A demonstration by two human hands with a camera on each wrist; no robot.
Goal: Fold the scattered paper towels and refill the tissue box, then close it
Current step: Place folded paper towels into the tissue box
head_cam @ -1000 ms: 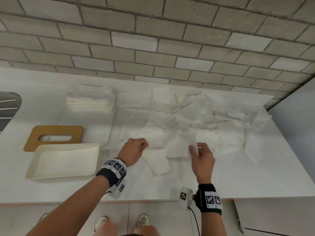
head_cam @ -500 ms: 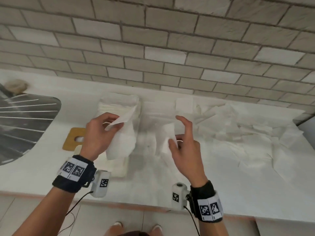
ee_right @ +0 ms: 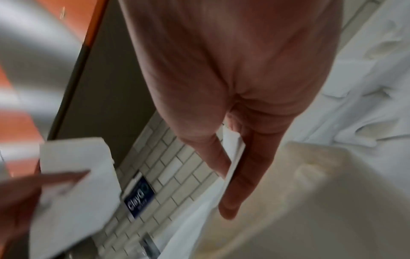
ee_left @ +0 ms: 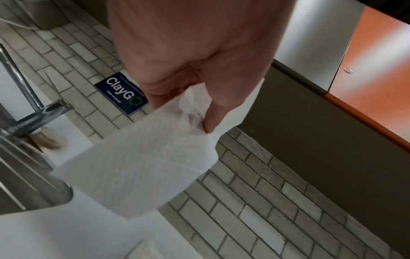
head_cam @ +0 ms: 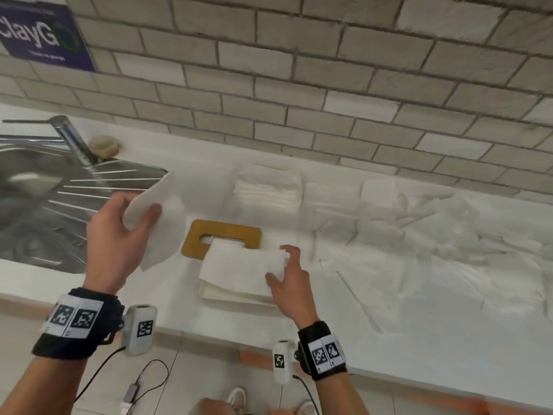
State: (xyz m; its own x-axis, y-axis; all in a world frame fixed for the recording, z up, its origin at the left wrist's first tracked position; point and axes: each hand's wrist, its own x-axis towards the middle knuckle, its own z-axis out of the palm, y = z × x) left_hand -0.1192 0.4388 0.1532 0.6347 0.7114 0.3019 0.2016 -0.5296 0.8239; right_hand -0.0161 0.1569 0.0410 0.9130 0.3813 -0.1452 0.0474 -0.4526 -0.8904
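My left hand [head_cam: 140, 209] [ee_left: 193, 115] holds a folded white paper towel [head_cam: 163, 226] [ee_left: 142, 168] up over the counter, near the sink's edge, thumb on top. A second paper towel [head_cam: 239, 265] [ee_right: 195, 220] is pinched at its right edge by my right hand [head_cam: 279, 263] [ee_right: 230, 184]. It lies spread over the open cream tissue box [head_cam: 227, 295] [ee_right: 310, 201]. The wooden slotted lid [head_cam: 221, 239] lies flat just behind the box. A stack of folded towels [head_cam: 267, 190] sits by the wall. Scattered towels [head_cam: 419, 250] cover the counter to the right.
A steel sink [head_cam: 36, 199] with a faucet [head_cam: 71, 139] lies at the left, with a round sponge [head_cam: 104, 145] behind it. The brick wall [head_cam: 299, 85] carries a blue sign [head_cam: 45, 37]. The counter's front edge [head_cam: 209, 339] runs just below my wrists.
Both hands picked towels from the scattered pile and carried them left. The right hand has lowered its towel onto the box; the left holds its towel further left.
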